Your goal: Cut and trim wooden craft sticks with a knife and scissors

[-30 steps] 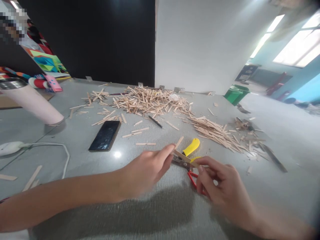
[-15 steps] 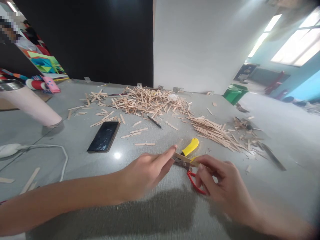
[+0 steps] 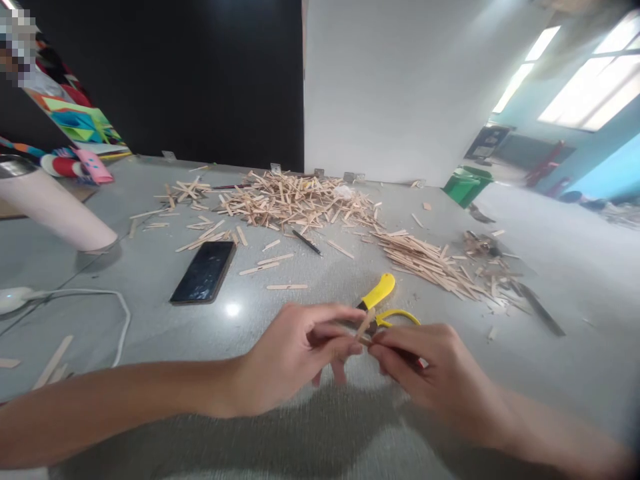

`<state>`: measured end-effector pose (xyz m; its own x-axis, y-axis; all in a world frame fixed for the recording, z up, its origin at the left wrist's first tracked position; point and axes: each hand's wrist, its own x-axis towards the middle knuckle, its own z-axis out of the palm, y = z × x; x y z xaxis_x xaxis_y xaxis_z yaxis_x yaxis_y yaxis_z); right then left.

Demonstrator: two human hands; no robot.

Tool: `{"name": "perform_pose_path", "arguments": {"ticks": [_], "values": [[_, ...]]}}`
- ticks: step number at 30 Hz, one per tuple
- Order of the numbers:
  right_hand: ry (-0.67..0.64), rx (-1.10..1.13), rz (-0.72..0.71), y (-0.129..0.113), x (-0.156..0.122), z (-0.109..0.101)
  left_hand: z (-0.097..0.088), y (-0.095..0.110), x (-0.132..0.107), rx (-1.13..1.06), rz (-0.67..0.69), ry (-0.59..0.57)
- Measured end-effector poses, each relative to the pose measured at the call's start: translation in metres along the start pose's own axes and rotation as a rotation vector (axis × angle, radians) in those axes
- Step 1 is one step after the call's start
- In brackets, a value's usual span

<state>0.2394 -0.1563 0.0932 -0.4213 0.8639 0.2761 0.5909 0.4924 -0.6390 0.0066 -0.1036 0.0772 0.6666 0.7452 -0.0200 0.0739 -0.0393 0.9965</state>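
Observation:
Between my two hands, low over the table, are thin wooden craft sticks (image 3: 365,324). One slants upward, and a short length of another shows below it. My left hand (image 3: 305,347) is closed in a pinch at the left end of these sticks. My right hand (image 3: 435,367) pinches the lower stick from the right with thumb and forefinger. Just behind the fingers lies a pair of scissors (image 3: 399,313) with a yellow and a red handle, mostly hidden by my right hand. A tool with a thick yellow handle (image 3: 380,291) lies beside it, its working end covered.
A heap of craft sticks (image 3: 295,200) spreads along the back, with a neater pile (image 3: 425,260) to its right. A phone (image 3: 204,272), a black pen (image 3: 307,242), a pale bottle (image 3: 65,213), a white cable (image 3: 123,307) and a metal blade (image 3: 540,310) surround the work area.
My left hand has gone from outstretched fingers to a pinch and dropped slightly. One stick between the hands now points upward. My right hand has moved slightly, covering more of the scissors' red handle.

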Motion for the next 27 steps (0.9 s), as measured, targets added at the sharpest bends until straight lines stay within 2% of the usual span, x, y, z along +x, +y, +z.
{"name": "perform_pose_path", "arguments": {"ticks": [2,8,12,15,19,24,27], "values": [[0.000,-0.009,-0.048,0.001,-0.001,0.000,0.002,-0.004,-0.001,0.000,0.025,0.014],[-0.037,-0.007,-0.103,0.007,-0.004,0.000,0.004,-0.011,-0.004,0.072,0.162,-0.044],[-0.085,-0.016,-0.159,0.005,-0.005,-0.003,0.004,-0.009,-0.005,0.130,0.246,-0.064],[-0.131,-0.023,-0.151,0.002,-0.003,-0.008,0.004,-0.006,-0.005,0.174,0.317,-0.099],[-0.159,-0.009,-0.160,0.001,-0.002,-0.010,0.005,-0.005,-0.004,0.193,0.336,-0.137],[-0.106,-0.005,-0.180,0.001,-0.003,-0.005,0.005,-0.005,-0.005,0.221,0.371,-0.094],[-0.114,-0.029,-0.199,0.000,-0.003,-0.004,0.005,-0.003,-0.005,0.226,0.343,-0.110]]}}
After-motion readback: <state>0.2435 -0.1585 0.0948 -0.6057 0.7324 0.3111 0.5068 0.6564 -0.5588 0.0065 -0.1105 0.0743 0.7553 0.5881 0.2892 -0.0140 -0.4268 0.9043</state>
